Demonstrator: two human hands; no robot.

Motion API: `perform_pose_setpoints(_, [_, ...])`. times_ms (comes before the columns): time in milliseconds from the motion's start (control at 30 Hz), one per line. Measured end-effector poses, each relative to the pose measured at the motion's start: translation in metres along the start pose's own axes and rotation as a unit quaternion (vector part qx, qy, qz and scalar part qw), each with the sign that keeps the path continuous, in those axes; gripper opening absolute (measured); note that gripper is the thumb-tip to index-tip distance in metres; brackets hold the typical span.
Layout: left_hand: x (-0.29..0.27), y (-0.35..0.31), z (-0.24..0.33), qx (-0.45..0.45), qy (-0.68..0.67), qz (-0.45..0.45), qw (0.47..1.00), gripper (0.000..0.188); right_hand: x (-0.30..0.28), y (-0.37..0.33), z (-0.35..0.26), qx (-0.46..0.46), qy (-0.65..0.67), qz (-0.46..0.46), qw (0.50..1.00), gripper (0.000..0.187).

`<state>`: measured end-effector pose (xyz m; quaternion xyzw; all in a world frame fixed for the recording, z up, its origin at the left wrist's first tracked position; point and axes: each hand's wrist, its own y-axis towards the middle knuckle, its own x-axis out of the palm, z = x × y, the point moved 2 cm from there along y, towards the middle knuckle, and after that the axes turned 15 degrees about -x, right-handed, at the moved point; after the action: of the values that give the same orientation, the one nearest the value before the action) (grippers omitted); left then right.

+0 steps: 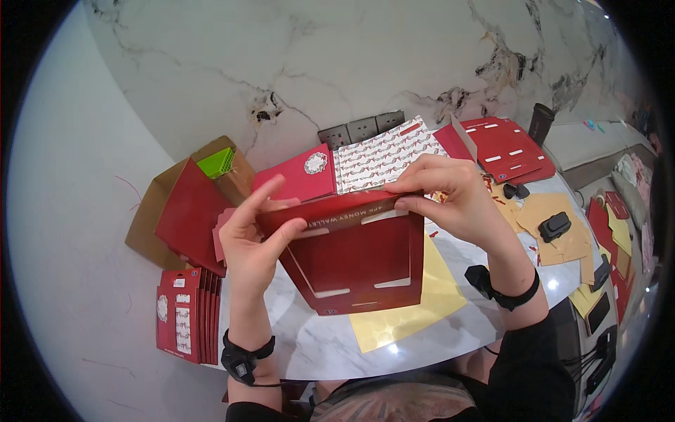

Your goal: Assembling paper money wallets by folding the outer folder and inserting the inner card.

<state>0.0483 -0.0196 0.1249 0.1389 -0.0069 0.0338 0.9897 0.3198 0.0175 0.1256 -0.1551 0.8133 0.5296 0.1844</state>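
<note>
A red cardboard folder (pixel 358 257) hangs tilted in front of me over the table, its top flap folded and its inner face with several white slots turned my way. At its upper left corner is my left hand (pixel 247 232), the thumb on the front edge and the other fingers spread behind and above. My right hand (pixel 446 193) pinches the upper right edge between thumb and fingers. Partly behind the folder lies a yellow sheet (pixel 436 299) with round sticker outlines. Farther back are a red card panel (pixel 292 174) and a white patterned stack (pixel 383 160).
At the left a cardboard box (pixel 151 218) holds a green tray (pixel 216 163); several red packs (pixel 186 316) stand below it. More red folders (pixel 506 151), a black cup (pixel 540 125), tan paper pieces (pixel 555 243) and a black device (pixel 555 226) are at the right. Sockets (pixel 362 129) line the wall.
</note>
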Motion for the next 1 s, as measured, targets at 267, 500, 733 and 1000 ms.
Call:
perform_pose_setpoints(267, [-0.006,0.009,-0.011,0.188,0.29,0.02,0.938,0.05,0.001,0.002,0.0,-0.015,-0.013,0.016,1.0,0.024])
perform_pose_setpoints(500, [-0.003,0.018,-0.008,0.274,0.362,0.032,0.891,0.036,-0.001,0.002,0.004,-0.008,-0.016,-0.005,1.0,0.024])
perform_pose_setpoints(733, [-0.014,0.017,-0.016,0.144,0.273,-0.032,0.951,0.038,0.0,0.002,0.005,-0.006,0.012,-0.006,1.0,0.023])
perform_pose_setpoints(1000, [-0.015,0.018,-0.021,0.002,0.074,-0.038,0.997,0.036,0.003,-0.001,0.007,0.011,0.033,-0.003,0.999,0.023])
